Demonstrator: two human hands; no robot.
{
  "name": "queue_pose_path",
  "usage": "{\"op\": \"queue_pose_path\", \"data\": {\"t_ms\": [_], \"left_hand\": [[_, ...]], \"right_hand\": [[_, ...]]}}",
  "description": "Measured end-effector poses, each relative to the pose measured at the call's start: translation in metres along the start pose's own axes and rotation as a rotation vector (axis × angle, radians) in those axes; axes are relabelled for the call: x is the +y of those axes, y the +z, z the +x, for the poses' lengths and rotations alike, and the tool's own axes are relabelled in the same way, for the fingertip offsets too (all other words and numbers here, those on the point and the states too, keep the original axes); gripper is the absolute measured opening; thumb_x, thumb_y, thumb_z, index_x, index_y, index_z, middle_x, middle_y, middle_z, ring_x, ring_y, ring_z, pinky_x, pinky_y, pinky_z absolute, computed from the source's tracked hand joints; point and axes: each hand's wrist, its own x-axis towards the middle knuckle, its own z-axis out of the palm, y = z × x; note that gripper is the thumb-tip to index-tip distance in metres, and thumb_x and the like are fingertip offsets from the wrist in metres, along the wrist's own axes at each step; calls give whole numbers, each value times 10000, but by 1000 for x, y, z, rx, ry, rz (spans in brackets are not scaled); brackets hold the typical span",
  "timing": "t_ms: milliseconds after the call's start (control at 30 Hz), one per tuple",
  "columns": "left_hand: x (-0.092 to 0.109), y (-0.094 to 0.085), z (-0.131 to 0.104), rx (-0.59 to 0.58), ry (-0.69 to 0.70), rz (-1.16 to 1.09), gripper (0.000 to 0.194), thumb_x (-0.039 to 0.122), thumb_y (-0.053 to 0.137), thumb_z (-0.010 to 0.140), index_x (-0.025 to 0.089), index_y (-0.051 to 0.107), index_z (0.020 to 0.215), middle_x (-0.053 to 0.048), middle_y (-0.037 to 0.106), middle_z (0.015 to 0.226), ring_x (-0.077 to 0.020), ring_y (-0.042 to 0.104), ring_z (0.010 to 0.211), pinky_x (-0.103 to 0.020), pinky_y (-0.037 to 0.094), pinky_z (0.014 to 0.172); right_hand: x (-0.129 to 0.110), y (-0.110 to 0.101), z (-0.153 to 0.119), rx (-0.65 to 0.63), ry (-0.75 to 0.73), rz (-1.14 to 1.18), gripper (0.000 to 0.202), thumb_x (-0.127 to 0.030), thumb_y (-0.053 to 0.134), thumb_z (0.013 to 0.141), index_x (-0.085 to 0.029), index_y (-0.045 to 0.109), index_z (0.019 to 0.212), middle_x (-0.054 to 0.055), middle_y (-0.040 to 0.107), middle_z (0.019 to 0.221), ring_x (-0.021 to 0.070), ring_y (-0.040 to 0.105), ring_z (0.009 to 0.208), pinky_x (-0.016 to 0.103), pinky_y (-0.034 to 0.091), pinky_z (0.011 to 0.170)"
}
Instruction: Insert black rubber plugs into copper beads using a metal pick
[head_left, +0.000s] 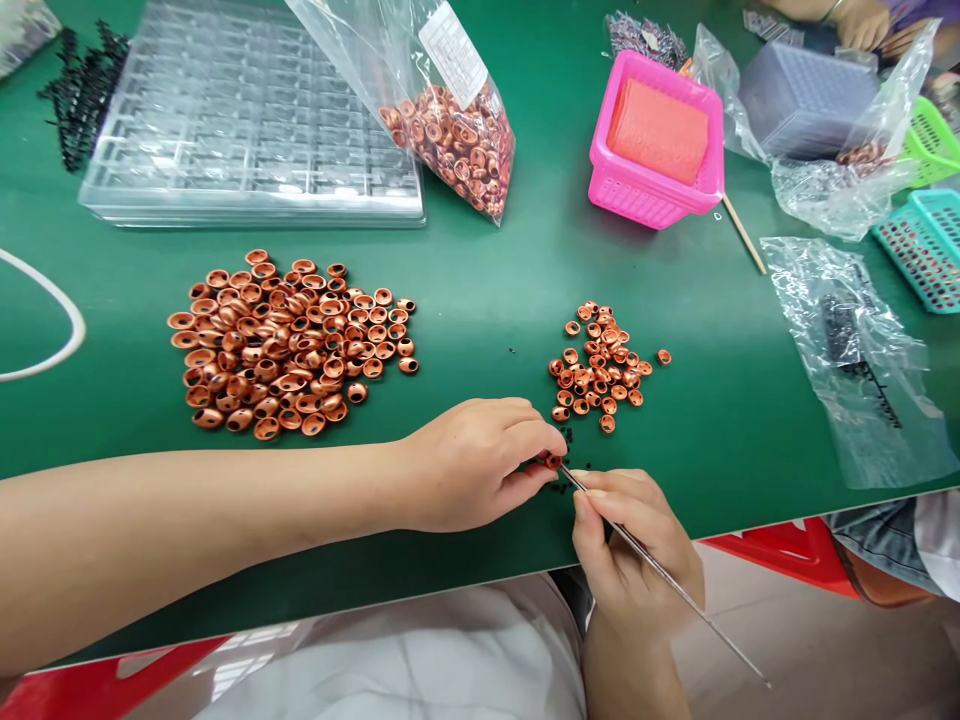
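- Green tabletop [480,270] — smooth, with a soft sheen — fills most of the frame.
- Stacked clear plastic trays [262,120], ridged into a grid of compartments, upper left.
- Larger heap of coppery cups [277,345], left of centre: rounded, glossy shells with dark holes, jumbled over one another.
- Clear bag [367,50], upper centre, thin and crinkled, more coppery cups bunched in its lower corner.
- Left hand [472,465], lower centre, thumb and fingertips narrowed on one coppery cup.
- Right hand [637,550], lower right of centre, fingers closed around a metal rod like a pen.
- Pink basket [637,205], upper right, perforated plastic, holding an orange block [660,130] with a textured surface.
- Smaller heap of coppery cups [600,370], right of centre, loosely scattered.
- Metal rod [720,634], slim, straight and shiny, slanting from lower right to the gripped cup.
- Gripped cup [553,461], just below centre, between the left fingertips, at the rod's tip.
- Black bits [568,437], tiny, beside those fingertips.
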Motion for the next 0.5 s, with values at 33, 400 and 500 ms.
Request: {"op": "queue_pose_path", "data": {"t_ms": [33,400,500], "left_hand": [[0,0,0,0,0,-2,75,132,538,951,147,611,958,-51,693,820,-144,602,727,-251,505,669],[0,0,1,-11,-14,-3,75,137,538,948,160,610,952,-43,693,818,-145,615,734,-251,510,676],[-1,0,1,-7,-11,-13,68,137,547,947,153,613,953,-45,695,823,-145,610,732,-254,512,681]], "right_hand": [[0,0,0,-3,-9,-6,321,-3,663,806,-234,643,1028,29,749,955,173,703,807,351,581,666],[-2,1,1,-13,-37,-34,308,13,654,808,-212,637,1017,43,741,963,176,695,827,346,567,674],[-1,1,0,-3,-24,-9,327,30,655,799,-206,642,1026,48,740,972,177,687,826,352,567,674]]}}
